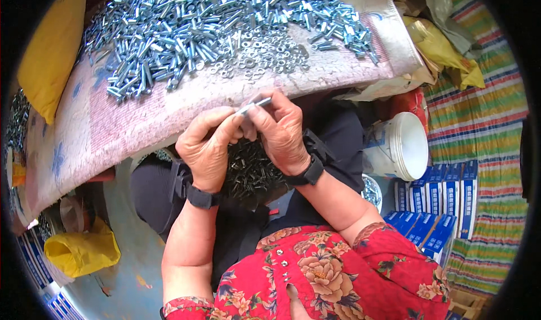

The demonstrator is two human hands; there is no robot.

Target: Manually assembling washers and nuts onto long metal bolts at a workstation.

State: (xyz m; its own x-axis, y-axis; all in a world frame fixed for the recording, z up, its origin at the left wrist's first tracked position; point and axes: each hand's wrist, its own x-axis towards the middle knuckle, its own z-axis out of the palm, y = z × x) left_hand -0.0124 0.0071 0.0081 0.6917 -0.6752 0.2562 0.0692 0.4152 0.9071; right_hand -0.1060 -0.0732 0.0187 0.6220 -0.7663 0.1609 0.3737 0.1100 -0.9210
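Observation:
In front of the table's near edge my two hands meet on a slim, shiny metal bolt, which lies tilted up to the right. My left hand pinches its lower left end between thumb and fingers. My right hand grips the same bolt toward its upper right end, the thumb pressed along it. Fingers hide part of its length, so any small nut or washer on it cannot be made out. Below my hands, between my knees, sits a heap of dark bolts.
On the cloth-covered table lie a big pile of metal sleeves and a patch of nuts and washers. A white bucket lies tipped at the right, near blue-and-white boxes. A yellow bag rests at lower left.

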